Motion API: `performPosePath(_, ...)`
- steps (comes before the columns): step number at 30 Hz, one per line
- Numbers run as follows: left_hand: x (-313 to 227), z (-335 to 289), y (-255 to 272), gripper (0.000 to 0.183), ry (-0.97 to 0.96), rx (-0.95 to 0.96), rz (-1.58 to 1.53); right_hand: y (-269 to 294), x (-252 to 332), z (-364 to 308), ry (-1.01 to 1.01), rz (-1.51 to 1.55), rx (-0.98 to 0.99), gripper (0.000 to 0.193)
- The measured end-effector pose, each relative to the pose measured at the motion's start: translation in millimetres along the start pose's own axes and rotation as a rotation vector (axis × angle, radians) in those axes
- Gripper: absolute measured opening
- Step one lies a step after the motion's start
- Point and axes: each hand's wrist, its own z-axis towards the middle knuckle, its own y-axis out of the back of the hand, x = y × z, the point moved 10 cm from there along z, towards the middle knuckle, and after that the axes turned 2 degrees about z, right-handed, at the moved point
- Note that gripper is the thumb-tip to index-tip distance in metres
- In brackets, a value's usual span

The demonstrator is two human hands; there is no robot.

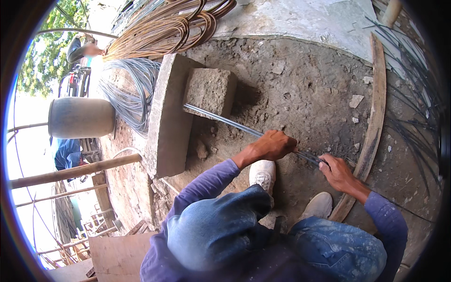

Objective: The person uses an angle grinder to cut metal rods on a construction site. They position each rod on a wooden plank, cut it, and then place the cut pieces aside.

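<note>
The left hand (274, 144) and right hand (337, 175) both grip thin metal rods (230, 123), which extend leftward past the left hand to a rough concrete block (207, 89). Just beyond the right hand, a wooden plank (377, 94) lies on the ground (305, 108).

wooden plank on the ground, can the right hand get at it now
Probably yes: the right hand is close to the wooden plank and nothing visible stands between them, though it would likely need to release the metal rods first.

The left hand (276, 144) is clenched, the right hand (336, 172) curled nearby.
</note>
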Motion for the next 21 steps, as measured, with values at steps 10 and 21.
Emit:
performPosePath(10,2,-6,11,0.034,-0.082,0.015,-0.146,-6,10,19,-0.027,0.049,-0.124,0.043)
performPosePath(21,27,-7,34,0.035,-0.062,-0.028,-0.055,7,34,49,0.03,-0.022,-0.24,0.036)
